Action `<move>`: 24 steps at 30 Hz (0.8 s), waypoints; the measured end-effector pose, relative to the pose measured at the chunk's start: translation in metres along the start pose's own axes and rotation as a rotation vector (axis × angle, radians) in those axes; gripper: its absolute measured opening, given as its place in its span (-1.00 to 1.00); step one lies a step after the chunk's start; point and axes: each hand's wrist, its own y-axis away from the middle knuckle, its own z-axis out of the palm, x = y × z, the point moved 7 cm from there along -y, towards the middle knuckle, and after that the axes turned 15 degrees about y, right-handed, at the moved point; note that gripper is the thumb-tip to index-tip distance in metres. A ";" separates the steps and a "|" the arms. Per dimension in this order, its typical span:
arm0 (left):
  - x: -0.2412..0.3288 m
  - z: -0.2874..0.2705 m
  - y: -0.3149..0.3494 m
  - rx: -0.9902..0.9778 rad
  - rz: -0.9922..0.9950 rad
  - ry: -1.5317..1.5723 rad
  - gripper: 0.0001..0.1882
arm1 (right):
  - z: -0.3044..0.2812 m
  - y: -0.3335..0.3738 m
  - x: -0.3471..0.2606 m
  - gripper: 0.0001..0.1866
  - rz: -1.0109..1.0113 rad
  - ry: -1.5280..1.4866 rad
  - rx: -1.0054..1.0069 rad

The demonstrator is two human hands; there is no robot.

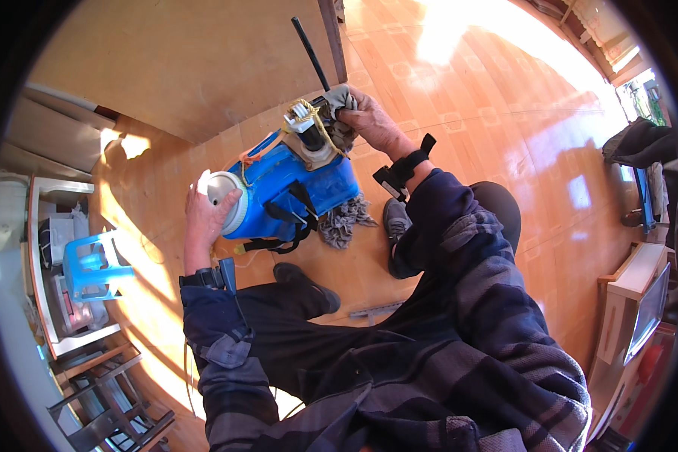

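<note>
Blue plastic backpack sprayer tank (294,188) is lying on its side on the orange patterned vinyl floor (505,135), just in front of the person's dark shoes (395,218). Its black carrying straps (290,226) are trailing underneath, and a frayed grey mop-like rag (345,220) is lying touching its lower edge. The left hand (207,215) is spreading over the white round screw cap (222,192) at the tank's end, fingers wrapping around its rim. The right hand (369,120) is closing around a crumpled grey cloth (339,102), pressing it against the pump fitting (309,132) with its yellow cord and white clip, beside the black wand (310,53) that is pointing away. To my eye the wiping is going best while the left hand is bracing the tank so it is not rolling, and while the cloth is working around the fitting without snagging the cord. A blue plastic stool (90,267) is standing well apart, at the left.
</note>
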 end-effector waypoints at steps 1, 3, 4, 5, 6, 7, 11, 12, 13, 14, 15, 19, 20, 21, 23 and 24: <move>0.001 0.000 0.000 0.001 0.004 0.010 0.19 | 0.001 -0.001 0.009 -0.69 0.032 0.003 0.006; 0.002 -0.001 0.001 0.013 0.008 0.007 0.18 | 0.003 -0.004 0.017 -0.69 -0.002 0.019 0.006; 0.003 -0.001 0.001 0.005 0.010 0.016 0.18 | 0.003 -0.005 0.017 -0.69 -0.041 0.023 0.026; 0.004 0.000 0.001 0.004 0.013 0.019 0.18 | 0.001 -0.006 0.016 -0.68 -0.064 0.079 0.061; 0.004 -0.001 0.002 0.008 0.010 0.013 0.19 | -0.002 -0.005 0.012 -0.66 -0.094 0.138 0.103; 0.004 -0.001 0.002 0.004 0.011 0.017 0.19 | -0.002 -0.005 0.010 -0.63 -0.071 0.220 0.134; 0.003 -0.002 0.003 0.032 0.029 0.013 0.19 | -0.021 0.010 -0.023 -0.60 -0.095 0.624 0.245; 0.002 -0.001 0.003 0.038 0.024 0.016 0.18 | -0.027 0.012 -0.034 -0.62 -0.117 0.635 0.232; 0.001 -0.001 0.003 0.041 0.028 0.018 0.18 | -0.035 0.013 -0.046 -0.65 -0.152 0.627 0.251; -0.001 -0.001 0.003 0.046 0.008 0.020 0.16 | -0.048 0.014 -0.052 -0.65 -0.134 0.424 0.259; 0.000 -0.001 0.003 0.048 0.016 0.027 0.17 | -0.061 0.014 -0.057 -0.66 -0.132 0.223 0.267; 0.003 -0.002 0.002 0.044 0.027 0.032 0.17 | -0.118 0.028 -0.062 -0.72 -0.297 -0.133 0.631; 0.004 -0.002 0.002 0.047 0.025 0.029 0.16 | -0.121 0.031 -0.043 -0.73 -0.125 -0.174 0.691; 0.005 -0.002 0.002 0.041 0.015 0.030 0.16 | -0.118 0.037 -0.025 -0.73 0.000 -0.213 0.734; 0.005 -0.003 0.003 0.035 -0.011 0.022 0.15 | -0.087 0.041 0.006 -0.73 0.230 -0.220 0.551; 0.006 -0.003 0.004 0.037 -0.009 0.025 0.15 | -0.063 0.039 0.009 -0.71 0.198 -0.138 0.389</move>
